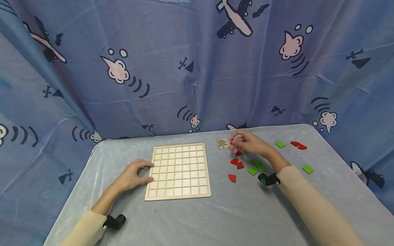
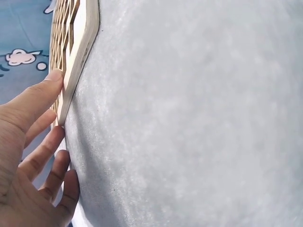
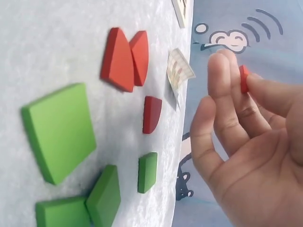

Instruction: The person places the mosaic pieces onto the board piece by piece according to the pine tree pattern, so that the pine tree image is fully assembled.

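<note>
Beige right sleeve is nearest, and the right hand, pinching a small red piece, needs gentle grip while the relaxed left hand should steady the pale wooden grid board from the left.

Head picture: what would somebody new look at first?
Probably the pale grid board, near the middle of the picture, with the left hand touching its left edge. Next, the bright red pieces and green pieces scattered to its right, where the right hand pinches another red piece. Behind hangs a blue curtain with airplanes.
</note>
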Demonstrator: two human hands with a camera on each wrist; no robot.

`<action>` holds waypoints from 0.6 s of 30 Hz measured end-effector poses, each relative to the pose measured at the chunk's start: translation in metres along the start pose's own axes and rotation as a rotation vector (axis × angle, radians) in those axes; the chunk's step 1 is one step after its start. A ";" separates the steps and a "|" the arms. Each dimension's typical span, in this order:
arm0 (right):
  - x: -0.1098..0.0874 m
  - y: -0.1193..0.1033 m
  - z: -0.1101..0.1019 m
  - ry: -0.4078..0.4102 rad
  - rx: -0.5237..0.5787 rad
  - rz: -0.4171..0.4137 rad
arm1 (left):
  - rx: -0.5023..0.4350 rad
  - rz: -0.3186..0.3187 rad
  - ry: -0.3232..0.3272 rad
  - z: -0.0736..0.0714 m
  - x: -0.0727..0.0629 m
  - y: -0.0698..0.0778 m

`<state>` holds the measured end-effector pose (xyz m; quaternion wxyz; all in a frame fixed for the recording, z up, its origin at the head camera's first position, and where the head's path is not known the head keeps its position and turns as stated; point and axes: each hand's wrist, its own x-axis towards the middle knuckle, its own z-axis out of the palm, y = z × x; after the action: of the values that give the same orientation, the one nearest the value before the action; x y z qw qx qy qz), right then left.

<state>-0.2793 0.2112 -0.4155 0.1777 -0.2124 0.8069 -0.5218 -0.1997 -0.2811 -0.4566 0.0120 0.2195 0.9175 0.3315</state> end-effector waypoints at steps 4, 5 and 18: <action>0.004 0.000 0.004 -0.006 -0.020 -0.027 | 0.005 -0.010 -0.009 -0.001 -0.001 0.000; 0.004 0.000 0.005 -0.007 -0.032 -0.038 | 0.007 -0.010 -0.009 -0.001 -0.001 0.000; 0.020 -0.009 0.027 0.064 -0.090 -0.157 | -0.001 0.001 0.001 0.001 -0.002 -0.002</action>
<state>-0.2814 0.1766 -0.4192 0.1007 -0.2661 0.8156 -0.5039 -0.1990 -0.2825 -0.4588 0.0113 0.2199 0.9171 0.3323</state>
